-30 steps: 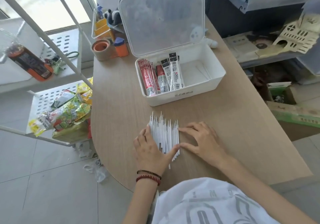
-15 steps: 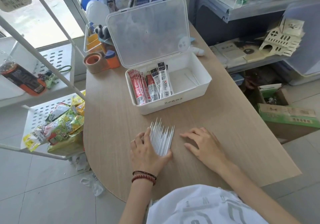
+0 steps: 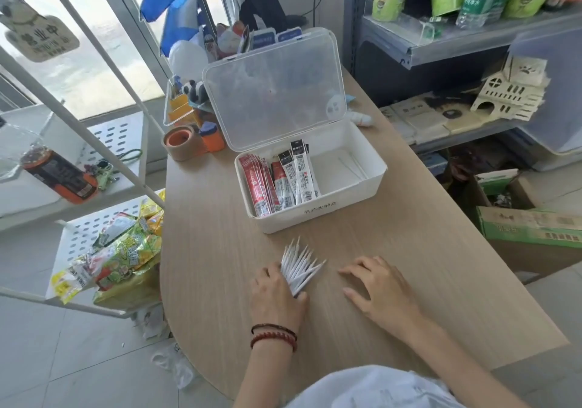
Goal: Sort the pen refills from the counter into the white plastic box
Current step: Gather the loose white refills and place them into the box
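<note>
The wooden counter [image 3: 220, 250] fills the middle of the view, running from 6 o'clock up toward 12. A white metal rack [image 3: 94, 228] stands off its edge at 9 o'clock, with bright snack bags [image 3: 122, 259] piled on a shelf. A grey shelf unit [image 3: 409, 45] with bottles and packs stands at 2 o'clock.

The white plastic box [image 3: 315, 215] sits on the counter just above the centre. Its clear lid [image 3: 274, 89] is tipped open and stands up at the box's 12 o'clock side. Inside the box, red and black-and-white packets [image 3: 277, 177] lean in a row against the 9 o'clock end. The 3 o'clock end holds only two thin loose sticks [image 3: 352, 165] on the floor of the box.

The right hand [image 3: 381, 291] lies palm down on the counter at about 5 o'clock. Its fingers are spread and relaxed and hold nothing. It is near the refills but apart from them.

The left hand [image 3: 277, 294] sits at 6 o'clock, on the near end of the pen refills [image 3: 299, 265]. Its fingers are on one side and its thumb on the other, pinching the bundle together. The white refills fan out on the counter with their tips toward 1 o'clock, near the front wall of the box but outside it.

A roll of brown tape [image 3: 181, 143] lies at 10 o'clock of the box. Two bracelets [image 3: 274, 335], one dark and one red, circle the left wrist.
</note>
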A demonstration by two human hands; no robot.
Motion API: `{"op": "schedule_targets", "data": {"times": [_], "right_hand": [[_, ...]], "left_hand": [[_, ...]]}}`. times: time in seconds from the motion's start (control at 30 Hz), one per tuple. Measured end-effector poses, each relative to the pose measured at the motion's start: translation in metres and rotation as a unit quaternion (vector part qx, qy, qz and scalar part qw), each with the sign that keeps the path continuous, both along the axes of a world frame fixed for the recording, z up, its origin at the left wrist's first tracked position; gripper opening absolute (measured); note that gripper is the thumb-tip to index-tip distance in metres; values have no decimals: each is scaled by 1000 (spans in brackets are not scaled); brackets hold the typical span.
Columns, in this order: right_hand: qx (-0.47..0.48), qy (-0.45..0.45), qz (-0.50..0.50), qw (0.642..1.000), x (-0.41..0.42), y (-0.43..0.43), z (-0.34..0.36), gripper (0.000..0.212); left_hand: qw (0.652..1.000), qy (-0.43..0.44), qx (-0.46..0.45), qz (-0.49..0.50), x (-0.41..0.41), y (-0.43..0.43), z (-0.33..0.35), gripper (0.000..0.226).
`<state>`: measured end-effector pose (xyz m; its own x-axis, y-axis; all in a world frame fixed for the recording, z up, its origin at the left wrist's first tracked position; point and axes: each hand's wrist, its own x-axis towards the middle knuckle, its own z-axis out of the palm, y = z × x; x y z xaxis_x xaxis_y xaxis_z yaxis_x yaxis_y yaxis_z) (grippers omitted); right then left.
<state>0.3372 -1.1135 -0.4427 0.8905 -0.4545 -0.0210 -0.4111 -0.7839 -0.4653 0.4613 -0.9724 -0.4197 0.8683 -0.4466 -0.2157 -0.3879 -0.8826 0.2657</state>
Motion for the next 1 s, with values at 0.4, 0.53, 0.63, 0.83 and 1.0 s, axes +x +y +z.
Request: {"op": "schedule_targets", "data": {"times": [0.4, 0.53, 0.63, 0.83, 1.0], "right_hand": [[35, 5, -7, 999, 1, 0, 2, 31], [39, 11, -4, 999, 1, -1, 4, 31], [48, 7, -8, 999, 1, -1, 3, 31], [81, -6, -18, 997, 1, -3, 3, 29], [136, -28, -34, 990, 0, -2, 6, 25]], "left_hand": [[997, -69, 40, -13, 8, -26, -20, 13], [990, -102, 87, -45, 7, -21, -7, 17], [993, -88, 73, -28, 10, -19, -8, 18], [984, -93, 97, -113, 19, -6, -17, 32], [988, -52, 98, -111, 26, -2, -8, 31]]}}
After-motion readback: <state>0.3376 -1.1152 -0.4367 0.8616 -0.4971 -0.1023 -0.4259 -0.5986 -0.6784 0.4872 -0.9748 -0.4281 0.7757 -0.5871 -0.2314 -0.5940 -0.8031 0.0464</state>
